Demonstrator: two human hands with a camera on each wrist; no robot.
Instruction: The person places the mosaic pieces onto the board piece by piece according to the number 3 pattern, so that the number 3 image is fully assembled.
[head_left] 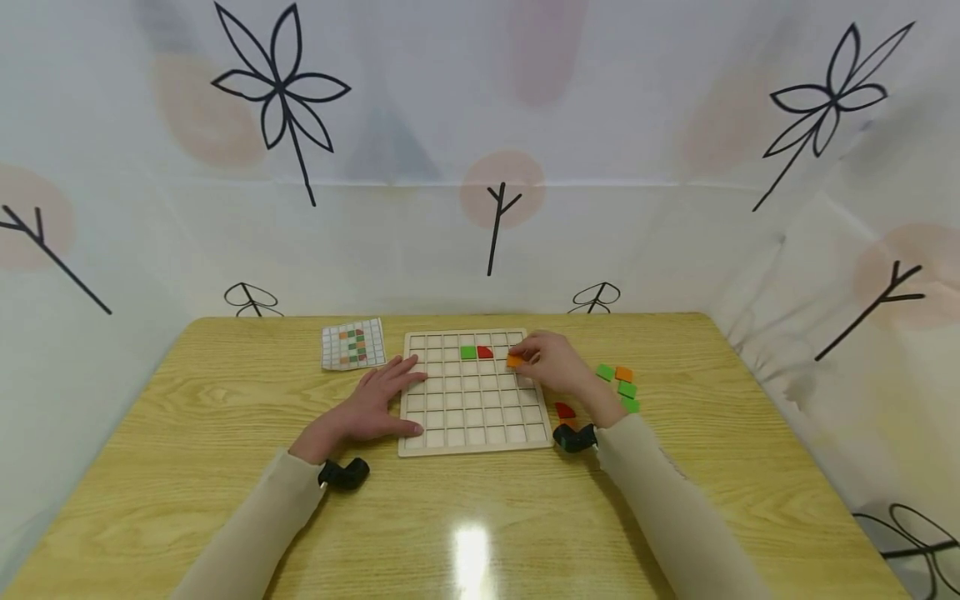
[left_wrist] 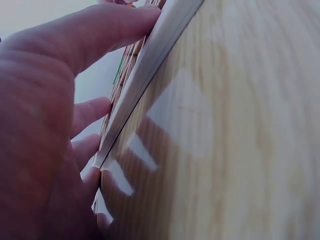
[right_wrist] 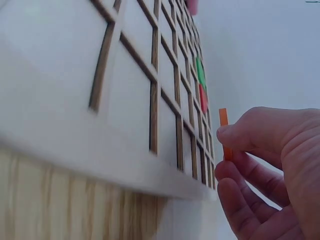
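A pale wooden grid board [head_left: 475, 400] lies on the table, with a green square tile [head_left: 468, 352] and a red quarter-round tile [head_left: 485, 352] side by side in its upper cells. My right hand [head_left: 553, 362] pinches an orange square tile [right_wrist: 225, 134] between thumb and fingers, over the board's upper right part. At the board's left edge rests my left hand [head_left: 378, 400], fingers spread and thumb [left_wrist: 117, 25] on the frame.
Right of the board lie several loose tiles: green tiles [head_left: 627, 389], an orange tile [head_left: 624, 374] and a red tile [head_left: 565, 410], partly beside the right wrist. A pattern card [head_left: 352, 344] with a coloured grid lies at the upper left.
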